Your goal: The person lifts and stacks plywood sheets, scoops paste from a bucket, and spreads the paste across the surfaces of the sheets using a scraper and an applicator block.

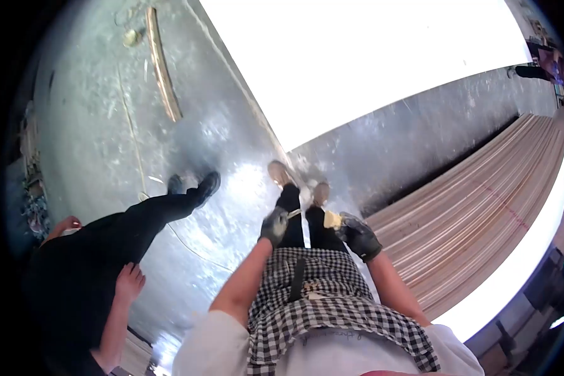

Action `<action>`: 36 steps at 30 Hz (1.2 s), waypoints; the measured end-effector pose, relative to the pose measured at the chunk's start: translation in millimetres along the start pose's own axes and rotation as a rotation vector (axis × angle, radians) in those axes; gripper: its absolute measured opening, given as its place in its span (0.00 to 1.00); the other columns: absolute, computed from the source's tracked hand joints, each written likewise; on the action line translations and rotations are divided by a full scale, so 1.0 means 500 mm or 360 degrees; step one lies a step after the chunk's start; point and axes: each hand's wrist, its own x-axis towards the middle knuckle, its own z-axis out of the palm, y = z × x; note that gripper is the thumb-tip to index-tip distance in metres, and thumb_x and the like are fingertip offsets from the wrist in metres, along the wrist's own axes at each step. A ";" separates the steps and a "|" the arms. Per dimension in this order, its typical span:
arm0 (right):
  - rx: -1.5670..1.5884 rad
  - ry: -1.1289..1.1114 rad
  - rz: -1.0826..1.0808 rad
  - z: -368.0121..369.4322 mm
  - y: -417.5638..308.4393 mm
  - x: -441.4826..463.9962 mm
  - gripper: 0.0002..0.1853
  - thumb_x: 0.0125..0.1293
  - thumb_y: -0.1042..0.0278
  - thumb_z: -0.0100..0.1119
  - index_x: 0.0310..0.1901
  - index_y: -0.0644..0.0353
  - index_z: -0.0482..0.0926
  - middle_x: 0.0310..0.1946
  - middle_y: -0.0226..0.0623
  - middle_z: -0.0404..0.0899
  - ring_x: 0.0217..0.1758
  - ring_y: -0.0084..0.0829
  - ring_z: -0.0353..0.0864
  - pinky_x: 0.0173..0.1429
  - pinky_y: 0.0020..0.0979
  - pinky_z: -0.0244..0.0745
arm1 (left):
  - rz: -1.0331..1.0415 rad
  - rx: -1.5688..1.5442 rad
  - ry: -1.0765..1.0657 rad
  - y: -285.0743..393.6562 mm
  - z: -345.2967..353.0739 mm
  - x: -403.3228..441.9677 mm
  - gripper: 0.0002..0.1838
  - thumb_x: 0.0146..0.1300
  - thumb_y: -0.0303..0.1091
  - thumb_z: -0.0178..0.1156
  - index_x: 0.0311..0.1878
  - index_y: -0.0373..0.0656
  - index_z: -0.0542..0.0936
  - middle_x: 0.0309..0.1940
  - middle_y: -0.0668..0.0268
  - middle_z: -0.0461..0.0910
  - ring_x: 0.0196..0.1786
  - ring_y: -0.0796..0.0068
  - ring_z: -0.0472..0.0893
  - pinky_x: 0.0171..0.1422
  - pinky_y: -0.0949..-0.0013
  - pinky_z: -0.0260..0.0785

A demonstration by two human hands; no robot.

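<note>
My left hand (273, 227), in a dark glove, is in front of my legs and closed on a thin pale stick-like thing (294, 214). What kind of thing it is, I cannot make out. To its right, my right hand (360, 237), gloved in black, is closed on a small yellowish piece (332, 220), perhaps sponge-like. Both hands are apart from each other, above my shoes. A black-and-white checked apron (319, 307) covers my front.
Ahead lies a large white sheet (370, 56), its near corner close to my feet. A tall stack of boards (476, 207) stands at right. Another person in black (100, 250) is at left. A long brown strip (161, 66) and a thin cord (131, 128) lie on the grey floor.
</note>
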 end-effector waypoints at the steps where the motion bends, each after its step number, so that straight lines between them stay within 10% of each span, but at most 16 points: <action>1: -0.0012 0.0055 -0.0004 0.020 -0.006 -0.018 0.20 0.63 0.63 0.55 0.55 0.62 0.70 0.37 0.34 0.77 0.37 0.25 0.75 0.42 0.26 0.72 | -0.0080 -0.0110 0.0043 0.014 -0.026 -0.026 0.08 0.60 0.37 0.56 0.33 0.43 0.74 0.33 0.60 0.78 0.37 0.57 0.78 0.41 0.58 0.70; 7: -0.0210 -0.0324 -0.0148 0.083 -0.059 -0.114 0.19 0.60 0.65 0.59 0.52 0.62 0.73 0.36 0.32 0.78 0.37 0.24 0.76 0.42 0.26 0.73 | -0.0557 -0.0758 -0.0221 0.199 -0.210 -0.074 0.20 0.62 0.49 0.59 0.47 0.43 0.72 0.23 0.65 0.74 0.27 0.74 0.74 0.35 0.67 0.70; 11: -0.2583 -0.0287 -0.1685 0.144 -0.101 -0.158 0.15 0.58 0.77 0.60 0.48 0.63 0.77 0.42 0.40 0.80 0.45 0.37 0.80 0.51 0.35 0.74 | -0.0422 -0.2081 -0.0640 0.324 -0.244 -0.122 0.22 0.65 0.51 0.54 0.51 0.42 0.72 0.29 0.64 0.77 0.29 0.73 0.76 0.38 0.69 0.72; 13: -0.2365 -0.0372 -0.1853 0.209 -0.110 -0.211 0.14 0.58 0.77 0.60 0.47 0.62 0.77 0.43 0.43 0.80 0.47 0.41 0.79 0.52 0.36 0.74 | -0.0135 -0.2443 -0.0922 0.430 -0.268 -0.164 0.24 0.67 0.48 0.51 0.56 0.37 0.70 0.47 0.53 0.77 0.47 0.63 0.80 0.49 0.63 0.75; 18: -0.2643 -0.0573 -0.2893 0.399 -0.110 -0.353 0.14 0.67 0.62 0.48 0.46 0.58 0.81 0.46 0.43 0.79 0.50 0.42 0.78 0.54 0.37 0.73 | -0.0032 -0.2680 -0.0625 0.582 -0.339 -0.238 0.26 0.68 0.49 0.48 0.59 0.37 0.67 0.52 0.51 0.74 0.54 0.52 0.75 0.57 0.54 0.70; 22: -0.1981 -0.0389 -0.1877 0.326 -0.102 -0.330 0.12 0.61 0.70 0.54 0.45 0.61 0.80 0.47 0.40 0.80 0.50 0.36 0.79 0.56 0.33 0.74 | 0.0708 -0.1121 0.0174 0.590 -0.272 -0.257 0.21 0.66 0.43 0.51 0.58 0.42 0.70 0.49 0.56 0.76 0.50 0.62 0.77 0.54 0.61 0.70; 24: -0.2501 -0.0581 -0.2439 0.260 -0.129 -0.322 0.14 0.62 0.73 0.52 0.49 0.62 0.79 0.49 0.41 0.79 0.51 0.32 0.79 0.54 0.31 0.75 | 0.1258 0.0627 0.0685 0.578 -0.215 -0.278 0.22 0.61 0.33 0.54 0.59 0.41 0.69 0.46 0.58 0.77 0.46 0.64 0.79 0.49 0.66 0.71; 30: -0.0734 -0.0511 -0.1282 -0.049 -0.225 -0.021 0.17 0.67 0.74 0.46 0.56 0.66 0.72 0.48 0.37 0.79 0.47 0.25 0.79 0.49 0.25 0.76 | 0.0755 -0.0094 0.0504 0.516 -0.065 -0.195 0.15 0.62 0.31 0.58 0.52 0.43 0.72 0.44 0.54 0.80 0.44 0.59 0.81 0.44 0.65 0.73; 32: -0.1639 -0.0019 -0.1810 -0.129 -0.296 0.053 0.17 0.68 0.70 0.47 0.56 0.64 0.73 0.46 0.37 0.79 0.45 0.25 0.80 0.47 0.26 0.77 | 0.0812 0.0112 0.0543 0.480 -0.019 -0.192 0.14 0.59 0.40 0.63 0.43 0.42 0.74 0.38 0.53 0.81 0.41 0.55 0.81 0.42 0.62 0.73; 34: -0.0365 -0.0257 -0.1334 -0.197 -0.351 0.126 0.16 0.68 0.66 0.49 0.54 0.61 0.74 0.45 0.36 0.79 0.42 0.26 0.80 0.47 0.27 0.77 | 0.0797 0.0251 0.0477 0.414 0.052 -0.200 0.21 0.56 0.46 0.65 0.45 0.43 0.72 0.37 0.55 0.80 0.36 0.54 0.80 0.39 0.61 0.73; 36: -0.0133 -0.0048 -0.1231 -0.218 -0.392 0.153 0.17 0.67 0.62 0.50 0.53 0.59 0.76 0.43 0.34 0.80 0.40 0.26 0.79 0.47 0.28 0.77 | 0.0449 0.0526 0.0228 0.365 0.097 -0.221 0.19 0.60 0.46 0.60 0.46 0.43 0.73 0.38 0.54 0.78 0.39 0.50 0.78 0.43 0.58 0.71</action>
